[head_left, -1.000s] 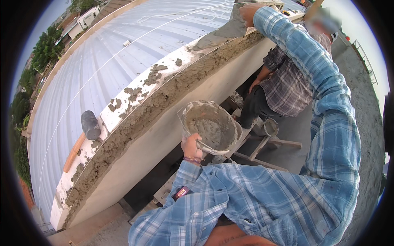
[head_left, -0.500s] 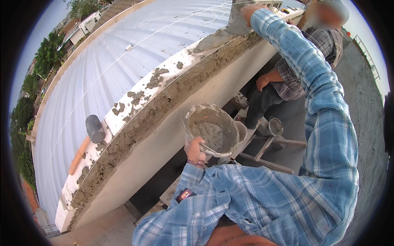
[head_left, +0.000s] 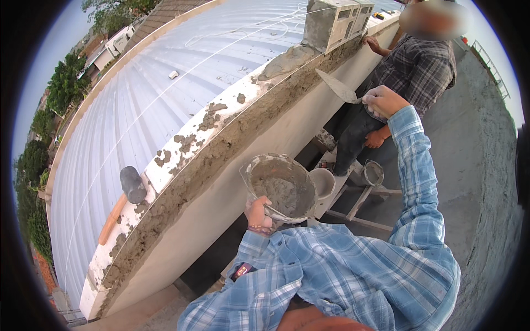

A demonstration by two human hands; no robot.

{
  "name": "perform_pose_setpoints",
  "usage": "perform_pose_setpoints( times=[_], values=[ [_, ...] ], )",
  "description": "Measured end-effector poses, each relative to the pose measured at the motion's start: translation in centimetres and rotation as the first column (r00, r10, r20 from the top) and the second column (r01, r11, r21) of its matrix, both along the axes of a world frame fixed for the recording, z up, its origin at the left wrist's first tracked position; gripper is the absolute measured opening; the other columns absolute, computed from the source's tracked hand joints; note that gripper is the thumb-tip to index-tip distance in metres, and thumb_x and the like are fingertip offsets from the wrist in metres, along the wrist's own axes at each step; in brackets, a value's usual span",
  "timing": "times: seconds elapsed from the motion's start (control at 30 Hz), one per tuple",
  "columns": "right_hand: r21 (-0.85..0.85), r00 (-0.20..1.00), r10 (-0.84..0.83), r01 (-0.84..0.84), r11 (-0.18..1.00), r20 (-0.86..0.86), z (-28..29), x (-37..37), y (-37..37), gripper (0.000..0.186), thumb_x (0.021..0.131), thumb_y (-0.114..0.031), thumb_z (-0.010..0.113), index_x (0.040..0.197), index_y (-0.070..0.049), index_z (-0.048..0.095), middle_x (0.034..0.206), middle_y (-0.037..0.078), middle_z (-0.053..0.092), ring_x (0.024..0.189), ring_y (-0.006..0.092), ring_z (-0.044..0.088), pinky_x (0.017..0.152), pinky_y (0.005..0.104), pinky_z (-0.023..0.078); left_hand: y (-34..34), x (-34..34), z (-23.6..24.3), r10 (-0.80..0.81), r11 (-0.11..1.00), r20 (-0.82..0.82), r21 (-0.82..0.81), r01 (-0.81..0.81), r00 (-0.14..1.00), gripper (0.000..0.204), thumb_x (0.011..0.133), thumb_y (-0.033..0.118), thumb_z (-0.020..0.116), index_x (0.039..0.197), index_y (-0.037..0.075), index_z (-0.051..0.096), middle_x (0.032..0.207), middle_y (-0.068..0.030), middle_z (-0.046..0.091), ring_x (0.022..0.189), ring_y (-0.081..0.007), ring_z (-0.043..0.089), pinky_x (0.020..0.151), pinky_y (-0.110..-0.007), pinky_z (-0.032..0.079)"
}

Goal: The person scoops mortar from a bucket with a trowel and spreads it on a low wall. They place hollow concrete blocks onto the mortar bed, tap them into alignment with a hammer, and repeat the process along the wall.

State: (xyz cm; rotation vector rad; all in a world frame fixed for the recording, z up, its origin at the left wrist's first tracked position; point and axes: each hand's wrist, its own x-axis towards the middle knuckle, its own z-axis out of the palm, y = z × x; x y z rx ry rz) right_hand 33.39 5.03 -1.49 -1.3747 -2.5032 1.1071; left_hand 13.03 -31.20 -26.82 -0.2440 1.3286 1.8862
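Observation:
My left hand grips the near rim of a round mortar bucket, which holds wet grey mortar. My right hand is closed on the handle of a pointed trowel, its blade angled up-left near the long white wall. A band of rough mortar runs along the wall, with splatters on its top edge. A grey hollow concrete block stands at the far end beside a mound of mortar. A black-headed mallet with a wooden handle lies on the wall top at left.
A co-worker in a dark checked shirt is at right, one hand at the wall edge, the other low. A smaller bucket is by a wooden frame. A curved metal roof with white cords lies beyond the wall.
My right hand has come down from the block toward me, bringing the trowel into clear view. The co-worker has shifted, with a hand now visible at the wall edge beside the block.

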Motion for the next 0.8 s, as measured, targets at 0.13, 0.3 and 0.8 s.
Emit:
perform_pose_setpoints(
  times=[0.13, 0.3, 0.8],
  values=[
    [-0.281, 0.971, -0.095, 0.030, 0.959, -0.221, -3.8, -2.4, 0.1, 0.031, 0.093, -0.028, 0.054, 0.095, 0.002, 0.061, 0.072, 0.005, 0.056, 0.056, 0.0131, 0.055, 0.048, 0.0263, 0.048, -0.2, 0.1, 0.8, 0.030, 0.999, -0.048, 0.016, -0.029, 0.998, 0.019, 0.059, -0.001, 0.061, 0.076, 0.006, 0.054, 0.072, -0.0026, 0.049, 0.064, -0.0195, 0.052, 0.059, -0.033, 0.045],
    [-0.370, 0.955, -0.120, 0.012, 0.929, -0.271, -3.1, -6.2, 1.7, 0.030, 0.096, -0.027, 0.051, 0.095, 0.002, 0.057, 0.071, 0.004, 0.055, 0.056, 0.0138, 0.055, 0.047, 0.0264, 0.049, -1.1, -0.2, -0.7, 0.003, 1.000, 0.075, -0.031, 0.000, 0.997, 0.020, 0.060, -0.002, 0.060, 0.079, 0.004, 0.056, 0.070, -0.0031, 0.052, 0.063, -0.0195, 0.055, 0.059, -0.032, 0.046],
    [0.291, 0.984, 0.177, -0.179, 0.940, 0.034, -5.4, -12.0, -10.9, 0.043, 0.096, -0.029, 0.043, 0.083, 0.008, 0.061, 0.074, 0.027, 0.063, 0.066, 0.0369, 0.067, 0.073, 0.0470, 0.051, -2.2, -0.2, 0.6, -0.088, 0.995, 0.056, 0.058, 0.084, 0.995, 0.024, 0.060, -0.002, 0.060, 0.084, 0.001, 0.059, 0.079, -0.0061, 0.057, 0.071, -0.0218, 0.058, 0.065, -0.035, 0.050]
  ],
)
